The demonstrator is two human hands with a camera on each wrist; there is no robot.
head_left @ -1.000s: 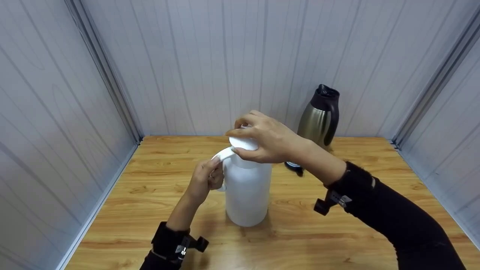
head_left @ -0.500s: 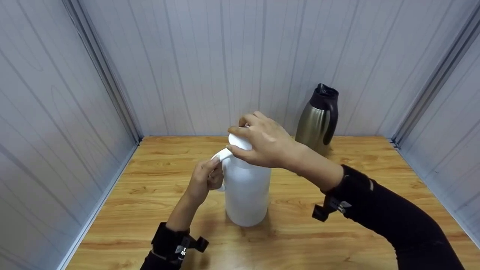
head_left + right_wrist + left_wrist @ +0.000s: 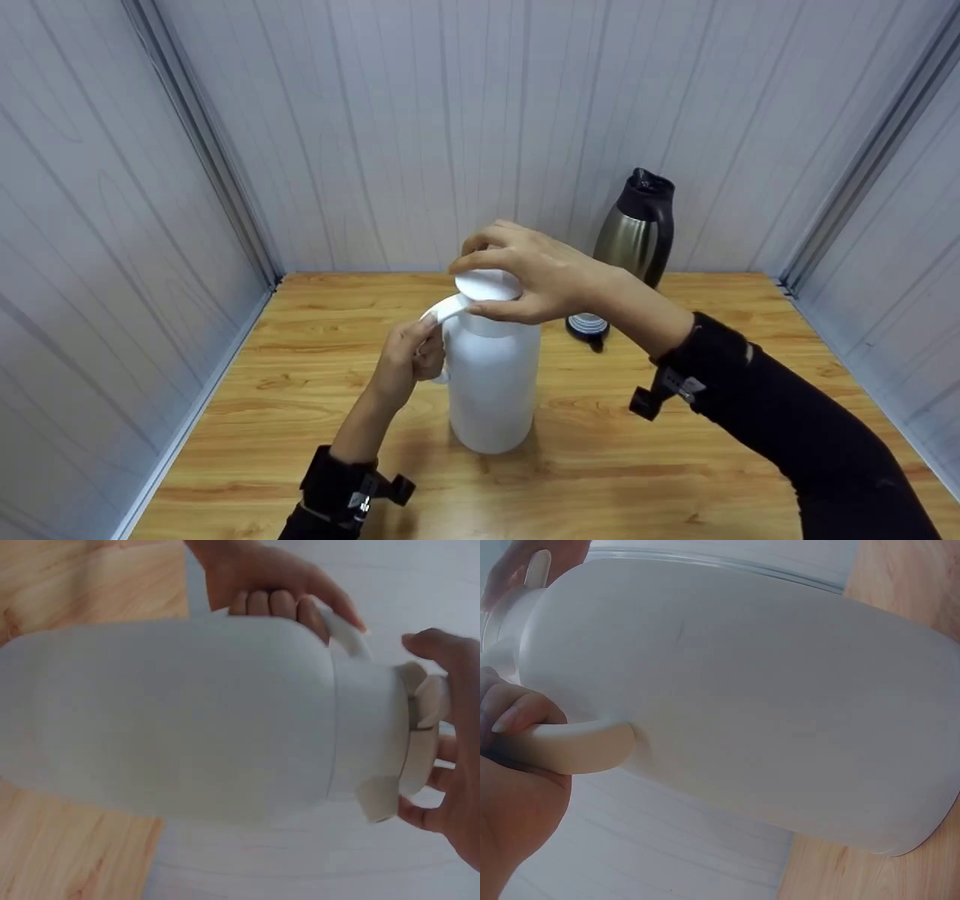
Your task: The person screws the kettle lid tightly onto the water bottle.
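Your white jug (image 3: 493,382) stands upright on the wooden tabletop (image 3: 300,420), near the middle, directly in front of you and between your two hands. Your left hand (image 3: 407,360) is on the jug's left side, its fingers curled around the white handle (image 3: 444,309); the left wrist view shows those fingers wrapped under the handle (image 3: 570,746) where it meets the jug body (image 3: 765,705). Your right hand (image 3: 525,281) comes in from the right and sits over the top of the jug, with thumb and fingertips pinching the edge of the round white lid (image 3: 486,285). In the right wrist view, the fingers (image 3: 431,701) bracket the lid (image 3: 416,739) at the neck of the jug (image 3: 187,720), and your left hand (image 3: 270,577) grips the handle behind it.

Beyond your right forearm, a steel thermos with a dark top (image 3: 636,225) stands upright at the back wall, well apart from the jug. A small dark cap (image 3: 587,328) lies on the tabletop just in front of the thermos.
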